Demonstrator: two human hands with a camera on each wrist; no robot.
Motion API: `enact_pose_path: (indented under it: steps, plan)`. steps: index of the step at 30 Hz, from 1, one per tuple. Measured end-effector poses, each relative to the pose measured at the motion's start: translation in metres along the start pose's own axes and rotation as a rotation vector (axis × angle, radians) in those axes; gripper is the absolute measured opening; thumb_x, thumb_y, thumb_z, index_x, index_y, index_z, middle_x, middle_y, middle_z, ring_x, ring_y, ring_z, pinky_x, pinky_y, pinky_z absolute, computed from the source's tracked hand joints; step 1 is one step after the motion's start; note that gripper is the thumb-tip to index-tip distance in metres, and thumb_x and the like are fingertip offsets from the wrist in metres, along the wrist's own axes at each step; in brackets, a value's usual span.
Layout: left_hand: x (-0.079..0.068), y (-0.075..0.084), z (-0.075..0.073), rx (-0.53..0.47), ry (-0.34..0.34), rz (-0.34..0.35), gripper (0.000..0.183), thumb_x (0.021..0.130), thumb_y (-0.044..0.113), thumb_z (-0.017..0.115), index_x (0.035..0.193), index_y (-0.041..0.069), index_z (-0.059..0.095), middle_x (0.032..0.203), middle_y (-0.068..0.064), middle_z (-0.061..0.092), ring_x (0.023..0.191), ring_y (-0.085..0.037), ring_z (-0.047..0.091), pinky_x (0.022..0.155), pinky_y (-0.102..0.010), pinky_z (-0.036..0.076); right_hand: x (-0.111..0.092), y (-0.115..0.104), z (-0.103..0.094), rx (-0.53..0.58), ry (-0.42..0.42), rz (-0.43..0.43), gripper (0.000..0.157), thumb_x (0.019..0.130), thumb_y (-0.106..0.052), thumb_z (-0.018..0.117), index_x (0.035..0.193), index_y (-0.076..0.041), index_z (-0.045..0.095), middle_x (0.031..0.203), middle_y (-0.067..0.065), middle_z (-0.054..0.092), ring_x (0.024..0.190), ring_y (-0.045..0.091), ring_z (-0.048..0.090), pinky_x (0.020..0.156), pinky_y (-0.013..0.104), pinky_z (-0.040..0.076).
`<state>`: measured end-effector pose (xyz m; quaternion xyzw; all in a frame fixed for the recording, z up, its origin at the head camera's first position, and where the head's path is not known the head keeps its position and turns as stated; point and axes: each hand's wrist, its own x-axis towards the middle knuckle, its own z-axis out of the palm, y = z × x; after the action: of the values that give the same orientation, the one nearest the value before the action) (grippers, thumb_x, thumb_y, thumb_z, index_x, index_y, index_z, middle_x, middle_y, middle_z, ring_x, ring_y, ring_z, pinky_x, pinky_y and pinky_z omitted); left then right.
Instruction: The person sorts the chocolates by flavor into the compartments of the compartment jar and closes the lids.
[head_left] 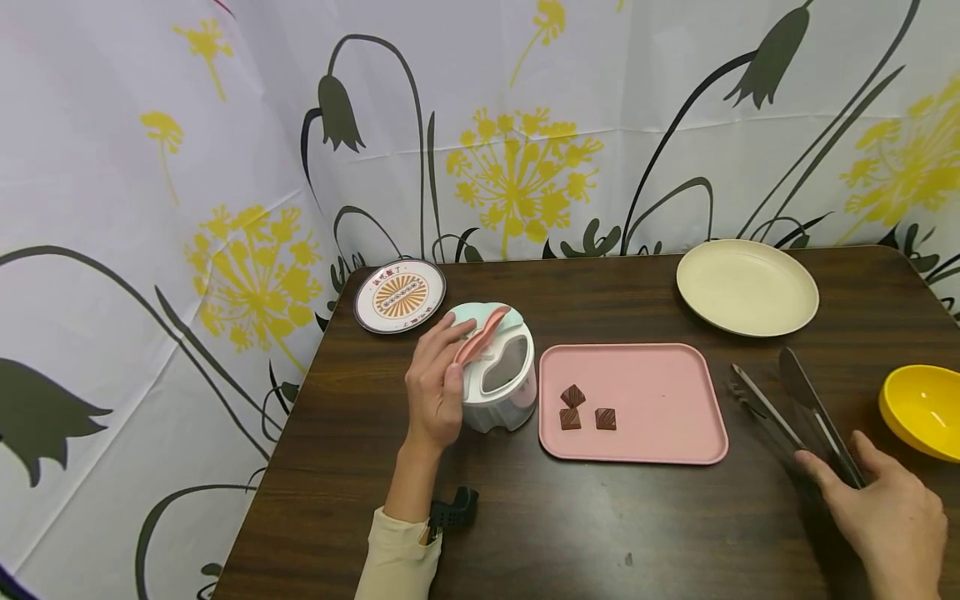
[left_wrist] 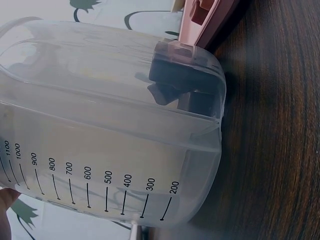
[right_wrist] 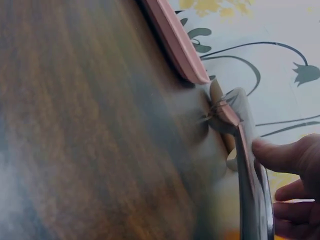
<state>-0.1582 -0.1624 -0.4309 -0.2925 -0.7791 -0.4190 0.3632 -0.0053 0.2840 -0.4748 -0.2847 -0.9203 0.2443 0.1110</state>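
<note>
A lidded storage jar (head_left: 498,410) with a mint and white top stands on the table, left of the pink tray (head_left: 645,450). My left hand (head_left: 433,392) grips it at the left of its lid, thumb and fingers around a pink curved handle (head_left: 483,335). In the left wrist view, measuring marks run along the jar's clear wall, and several dark pieces (left_wrist: 187,82) lie at its bottom. My right hand (head_left: 892,508) holds metal serving tongs (right_wrist: 245,165), their two arms spread and pointing away, right of the tray. One tong end has fork-like tines.
Three chocolate pieces (head_left: 606,419) lie at the tray's left side. A round patterned plate (head_left: 401,296) sits at the back left, a cream plate (head_left: 747,287) at the back right. Beside my right hand stands a yellow bowl (head_left: 926,412). Behind the table hangs a flowered cloth (head_left: 525,75).
</note>
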Motion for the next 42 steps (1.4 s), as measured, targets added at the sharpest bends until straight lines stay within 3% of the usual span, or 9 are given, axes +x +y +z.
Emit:
enact_pose_path:
  steps: [2, 5, 9, 17, 24, 27, 31, 38, 42]
  plan:
    - [0.0, 0.0, 0.0, 0.002, 0.0, -0.001, 0.048, 0.092, 0.026, 0.035, 0.101, 0.001, 0.074, 0.121, -0.012, 0.066, 0.128, -0.035, 0.05, 0.109, -0.049, 0.033, -0.002, -0.005, 0.0, 0.07, 0.11, -0.072, 0.071, 0.081, -0.035, 0.077, 0.137, 0.002, 0.053, 0.128, 0.031, 0.055, 0.11, 0.056, 0.052, 0.097, 0.06, 0.039]
    - [0.0, 0.0, -0.001, 0.002, 0.003, 0.002, 0.048, 0.092, 0.026, 0.034, 0.101, 0.001, 0.074, 0.121, -0.012, 0.067, 0.127, -0.036, 0.05, 0.109, -0.05, 0.034, -0.001, -0.016, 0.002, 0.233, 0.264, -0.272, 0.061, 0.076, -0.012, 0.082, 0.131, 0.0, 0.06, 0.124, 0.026, 0.061, 0.12, 0.014, 0.058, 0.104, 0.031, 0.041]
    - [0.0, 0.0, -0.001, -0.002, 0.007, 0.005, 0.047, 0.092, 0.026, 0.035, 0.1, 0.001, 0.074, 0.12, -0.012, 0.067, 0.127, -0.036, 0.05, 0.108, -0.051, 0.034, 0.003, -0.036, 0.006, 0.42, 0.322, -0.582, 0.058, 0.067, -0.003, 0.084, 0.123, 0.0, 0.067, 0.111, 0.025, 0.067, 0.108, -0.023, 0.043, 0.096, 0.004, 0.031]
    - [0.0, 0.0, -0.001, -0.004, 0.005, 0.004, 0.047, 0.092, 0.026, 0.035, 0.099, 0.001, 0.074, 0.121, -0.011, 0.067, 0.127, -0.036, 0.05, 0.108, -0.052, 0.034, -0.003, -0.098, 0.03, 0.581, 0.181, -0.918, 0.053, 0.087, -0.045, 0.07, 0.119, -0.002, 0.071, 0.109, 0.015, 0.07, 0.107, 0.009, 0.061, 0.099, 0.013, 0.038]
    - [0.001, -0.002, -0.001, -0.003, 0.004, 0.0, 0.047, 0.091, 0.026, 0.036, 0.1, 0.001, 0.074, 0.121, -0.011, 0.067, 0.127, -0.035, 0.05, 0.109, -0.05, 0.034, -0.011, -0.16, 0.043, 0.657, 0.043, -1.16, 0.048, 0.095, -0.037, 0.062, 0.125, -0.001, 0.066, 0.116, 0.011, 0.068, 0.105, 0.024, 0.064, 0.1, 0.018, 0.04]
    - [0.0, -0.002, -0.001, -0.003, 0.006, 0.002, 0.047, 0.091, 0.025, 0.036, 0.099, 0.0, 0.074, 0.121, -0.011, 0.067, 0.126, -0.036, 0.051, 0.108, -0.052, 0.034, -0.012, -0.181, 0.048, 0.668, -0.023, -1.209, 0.046, 0.09, -0.025, 0.07, 0.129, -0.002, 0.063, 0.123, 0.011, 0.065, 0.11, 0.026, 0.062, 0.102, 0.021, 0.039]
    - [0.0, -0.001, 0.0, -0.007, 0.009, 0.006, 0.047, 0.091, 0.025, 0.036, 0.099, 0.0, 0.074, 0.12, -0.012, 0.067, 0.126, -0.037, 0.051, 0.108, -0.052, 0.034, -0.011, -0.203, 0.058, 0.64, -0.087, -1.254, 0.059, 0.08, -0.007, 0.076, 0.136, -0.006, 0.059, 0.133, 0.01, 0.06, 0.119, 0.024, 0.058, 0.104, 0.024, 0.039]
    - [0.001, 0.0, 0.001, -0.008, 0.012, 0.012, 0.047, 0.091, 0.027, 0.036, 0.098, 0.0, 0.074, 0.12, -0.012, 0.067, 0.126, -0.036, 0.051, 0.107, -0.052, 0.035, -0.012, -0.234, 0.069, 0.649, -0.137, -1.302, 0.061, 0.083, -0.007, 0.074, 0.14, -0.004, 0.054, 0.145, 0.009, 0.05, 0.122, 0.021, 0.052, 0.079, 0.018, 0.042]
    - [0.001, 0.0, 0.0, 0.001, 0.012, 0.011, 0.048, 0.092, 0.029, 0.035, 0.098, 0.001, 0.074, 0.12, -0.012, 0.067, 0.126, -0.036, 0.051, 0.108, -0.05, 0.035, -0.011, -0.249, 0.071, 0.644, -0.151, -1.317, 0.061, 0.086, -0.009, 0.071, 0.143, -0.002, 0.049, 0.15, 0.01, 0.044, 0.13, 0.023, 0.046, 0.1, 0.032, 0.042]
